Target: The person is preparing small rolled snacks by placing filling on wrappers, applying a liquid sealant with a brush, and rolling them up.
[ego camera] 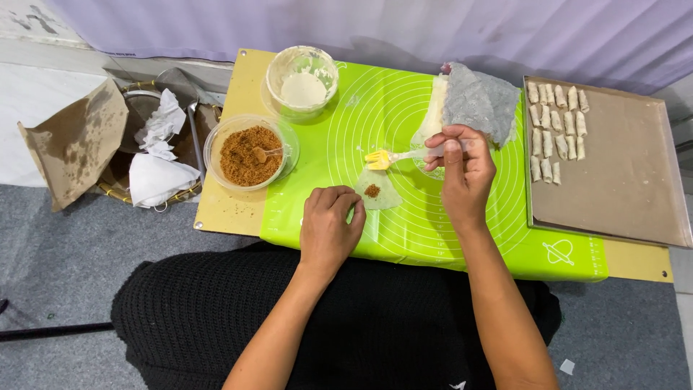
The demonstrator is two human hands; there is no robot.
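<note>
Green mat (433,238): left hand (328,224) pins wrapper (379,191); right hand (465,170) pinches fork (393,157).

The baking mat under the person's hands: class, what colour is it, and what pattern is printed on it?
Bright green baking mat with pale concentric circles, clearest in the head view.

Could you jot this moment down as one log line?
left hand: pressing wrapper with filling | right hand: holding brush | rolls on tray

On the table (224,209) lies a mat (433,231) with a wrapper (379,191) on it, two bowls (249,152) to its left, a tray (621,188) of rolls (556,130) to its right.
</note>
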